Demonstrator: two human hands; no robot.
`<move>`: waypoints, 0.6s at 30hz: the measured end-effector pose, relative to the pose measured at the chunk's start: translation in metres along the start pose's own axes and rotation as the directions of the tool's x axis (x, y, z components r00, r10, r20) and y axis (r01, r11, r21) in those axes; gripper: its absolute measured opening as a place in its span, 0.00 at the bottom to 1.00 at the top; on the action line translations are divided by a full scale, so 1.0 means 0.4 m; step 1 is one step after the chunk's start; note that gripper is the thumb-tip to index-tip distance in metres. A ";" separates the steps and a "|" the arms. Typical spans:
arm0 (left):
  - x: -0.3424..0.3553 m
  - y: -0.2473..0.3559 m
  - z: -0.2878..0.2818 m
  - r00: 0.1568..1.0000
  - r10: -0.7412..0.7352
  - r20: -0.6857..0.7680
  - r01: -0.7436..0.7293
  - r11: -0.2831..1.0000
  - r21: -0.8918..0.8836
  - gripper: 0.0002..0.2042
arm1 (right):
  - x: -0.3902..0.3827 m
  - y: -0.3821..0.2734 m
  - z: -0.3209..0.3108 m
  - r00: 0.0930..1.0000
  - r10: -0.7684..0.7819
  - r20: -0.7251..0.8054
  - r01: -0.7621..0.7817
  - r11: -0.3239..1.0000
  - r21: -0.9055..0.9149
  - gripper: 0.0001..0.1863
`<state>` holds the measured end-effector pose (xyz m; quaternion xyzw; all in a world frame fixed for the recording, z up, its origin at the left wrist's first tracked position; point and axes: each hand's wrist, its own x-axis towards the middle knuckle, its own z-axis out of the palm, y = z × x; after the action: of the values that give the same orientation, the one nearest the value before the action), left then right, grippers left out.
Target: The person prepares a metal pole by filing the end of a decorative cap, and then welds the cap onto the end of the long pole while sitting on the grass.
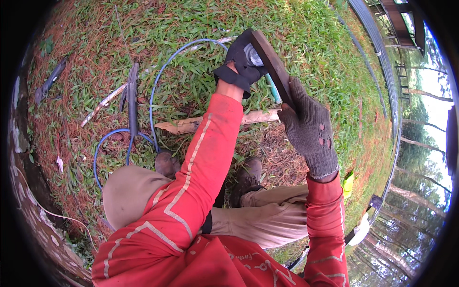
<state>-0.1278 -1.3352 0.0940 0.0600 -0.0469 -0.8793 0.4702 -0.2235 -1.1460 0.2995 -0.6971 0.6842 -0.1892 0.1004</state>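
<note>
A dark brown flat bar (271,64) is held up slantwise over the grass. My right hand (308,124), in a grey knitted glove with holes, wraps around its lower end. At the upper end my left hand (240,60), in a black glove, is closed against the bar. A silvery round piece (253,55) shows between the black glove and the bar; its kind is unclear. My left fingertips are partly hidden. Below that hand a teal strip (274,88) shows, and I cannot tell what it belongs to.
A pale split plank (181,125) lies across the grass before my boots (246,179). Leftward are a black clamp-like tool (133,98), a looped blue cable (152,91), a thin stick (103,106) and another dark tool (51,80). Dark pipes (377,48) run along the right.
</note>
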 end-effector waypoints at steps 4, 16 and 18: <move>-0.033 -0.018 0.067 0.956 -0.234 -0.175 0.169 0.932 -0.320 0.26 | -0.020 0.034 -0.012 0.989 0.146 0.028 -0.146 0.989 -0.017 0.33; -0.004 -0.011 -0.023 0.974 -0.227 -0.004 0.210 0.908 -0.362 0.24 | 0.001 0.039 0.035 0.964 -0.039 -0.262 0.069 0.992 0.108 0.34; -0.019 -0.055 0.083 0.963 -0.249 -0.107 0.195 0.912 -0.362 0.22 | -0.019 0.056 -0.005 0.973 0.197 0.121 -0.198 0.980 0.002 0.34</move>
<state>-0.1465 -1.3158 0.1241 0.0472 0.1520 -0.9144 0.3723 -0.2447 -1.1392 0.2916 -0.6350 0.7414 -0.1408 0.1649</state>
